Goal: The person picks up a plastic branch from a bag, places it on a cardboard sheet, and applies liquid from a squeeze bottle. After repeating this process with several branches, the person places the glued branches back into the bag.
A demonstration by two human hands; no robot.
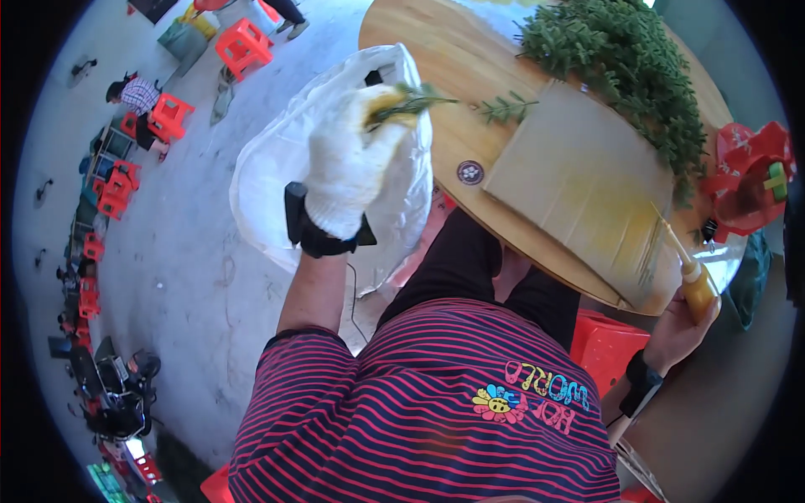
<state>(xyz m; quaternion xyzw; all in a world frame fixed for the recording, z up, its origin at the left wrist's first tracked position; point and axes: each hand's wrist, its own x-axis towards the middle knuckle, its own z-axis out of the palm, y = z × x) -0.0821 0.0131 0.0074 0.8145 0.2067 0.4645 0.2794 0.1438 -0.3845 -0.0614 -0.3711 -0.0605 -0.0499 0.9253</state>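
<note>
My left hand (348, 155), in a white knit glove with yellow stains at the fingers, is closed on a small green pine-like sprig (419, 102). It is raised over a large white sack (272, 184) that stands open beside the table. At the right, my bare right hand (681, 334) grips a yellow bottle (699, 293) with a long thin tip. That tip points at the right edge of a flat cardboard sheet (553, 159), marked with yellow smears. A single sprig (507, 108) lies by the sheet's far left corner, on the round wooden table (444, 50).
A heap of green sprigs (616, 63) covers the table's far right. Red plastic containers (742, 193) stand at the right edge. A red stool (605, 345) is under the table's near side. More red stools (243, 48) and a seated person (137, 99) are off to the left.
</note>
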